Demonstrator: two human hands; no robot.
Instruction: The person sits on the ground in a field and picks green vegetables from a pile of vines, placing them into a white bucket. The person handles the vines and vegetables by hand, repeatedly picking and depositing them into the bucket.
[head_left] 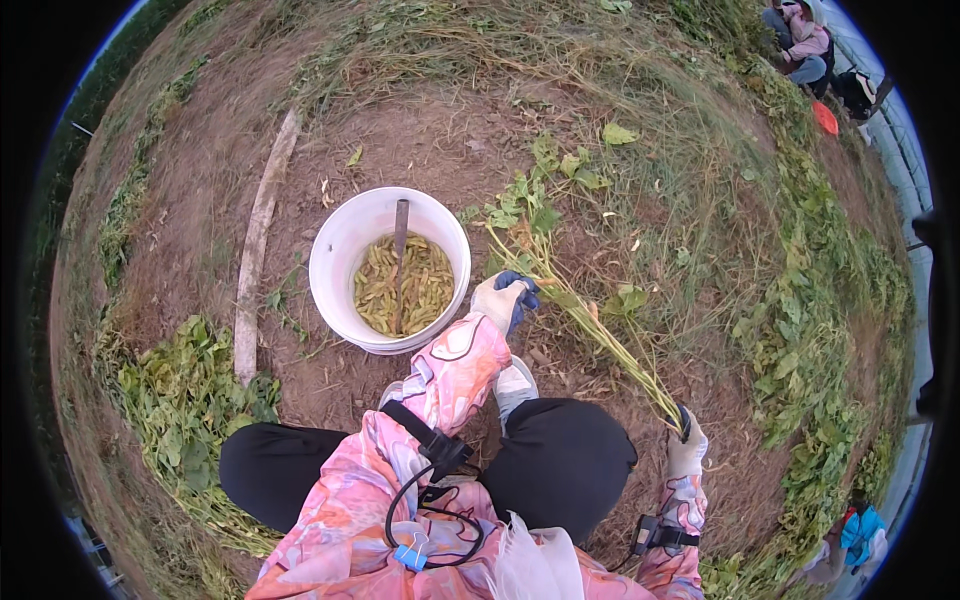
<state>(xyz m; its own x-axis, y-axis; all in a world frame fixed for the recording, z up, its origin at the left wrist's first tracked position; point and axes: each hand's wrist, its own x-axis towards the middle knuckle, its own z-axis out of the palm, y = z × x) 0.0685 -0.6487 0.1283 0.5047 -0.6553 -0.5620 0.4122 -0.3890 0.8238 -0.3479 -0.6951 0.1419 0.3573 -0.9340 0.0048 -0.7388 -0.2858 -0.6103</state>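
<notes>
My right hand, in a white glove with dark finger coating, grips the lower ends of a bundle of yellow-green bean plant stems. The stems slant up and left from it toward a few green leaves. Against their upper part is my left hand, gloved in white and blue, with its fingers curled closed; whatever is between them is hidden. Just left of that hand stands a white bucket holding many yellowish bean pods. A narrow brown stick stands in the bucket among the pods.
A long wooden board lies on the soil left of the bucket. Heaps of leafy plants lie at left and along the right. One person sits far right near a red item; another person is at lower right.
</notes>
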